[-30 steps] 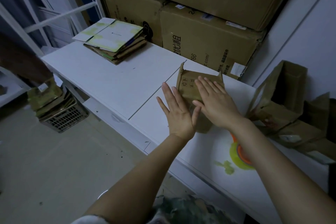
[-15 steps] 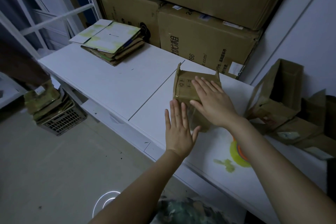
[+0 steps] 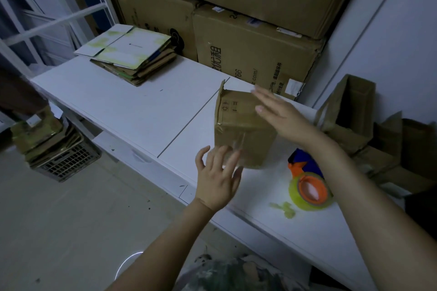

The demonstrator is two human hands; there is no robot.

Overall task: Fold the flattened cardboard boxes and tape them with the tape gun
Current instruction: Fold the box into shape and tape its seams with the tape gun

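Cardboard box (image 3: 241, 130) mid-frame; left hand (image 3: 217, 177) spread open at its near edge, right hand (image 3: 281, 113) flat over top, neither gripping. Best rub seam tape down firmly.

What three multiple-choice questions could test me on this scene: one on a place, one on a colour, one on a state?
1. Where does the tape gun lie?
A. On the floor
B. On the white table, right of the small box
C. In a crate

2. What colour is the tape gun's round hub?
A. Orange
B. Purple
C. Black

3. How is the left hand?
A. Gripping the tape gun
B. Open, fingers spread at the small box's near end
C. Clenched in a fist

Answers: B, the tape gun rests on the tabletop beside the small box; A, an orange ring sits inside the yellowish tape; B, its fingers fan out and curl round nothing.
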